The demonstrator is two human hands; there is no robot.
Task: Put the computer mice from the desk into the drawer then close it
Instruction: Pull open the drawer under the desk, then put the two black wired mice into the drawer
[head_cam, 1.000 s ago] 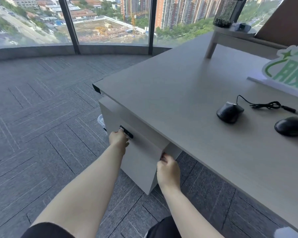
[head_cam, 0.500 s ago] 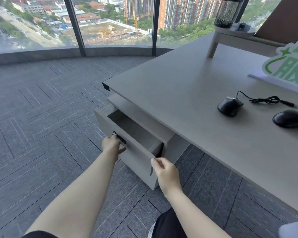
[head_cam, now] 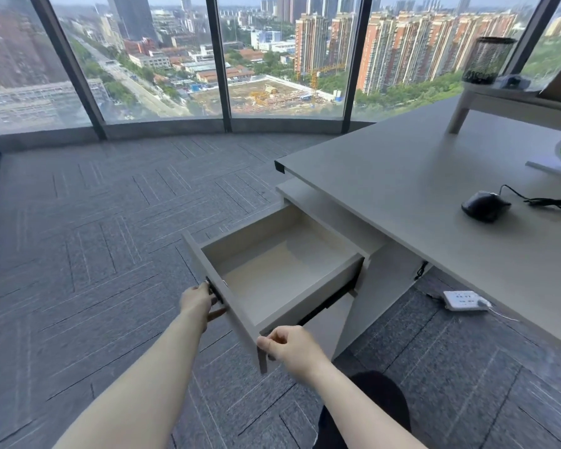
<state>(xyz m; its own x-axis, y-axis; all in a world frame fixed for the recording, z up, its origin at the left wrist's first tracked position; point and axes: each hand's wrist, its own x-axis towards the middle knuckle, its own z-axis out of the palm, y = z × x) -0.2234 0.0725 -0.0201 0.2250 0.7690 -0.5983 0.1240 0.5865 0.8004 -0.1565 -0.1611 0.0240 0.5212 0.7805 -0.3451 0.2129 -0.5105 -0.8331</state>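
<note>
Drawer (head_cam: pixel 282 280) standing wide open, our left hand (head_cam: pixel 197 303) curling around its handle, our right hand (head_cam: pixel 290 346) pinching its front corner, wired mouse (head_cam: pixel 484 206) sitting on desk (head_cam: pixel 418 189).

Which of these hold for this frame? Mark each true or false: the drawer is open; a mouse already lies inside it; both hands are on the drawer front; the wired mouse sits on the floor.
1. The drawer is open: true.
2. A mouse lies inside it: false, it is empty.
3. Both hands are on the drawer front: true, left hand at the handle, right hand at its near corner.
4. The wired mouse sits on the floor: false, it rests on the desk.
</note>
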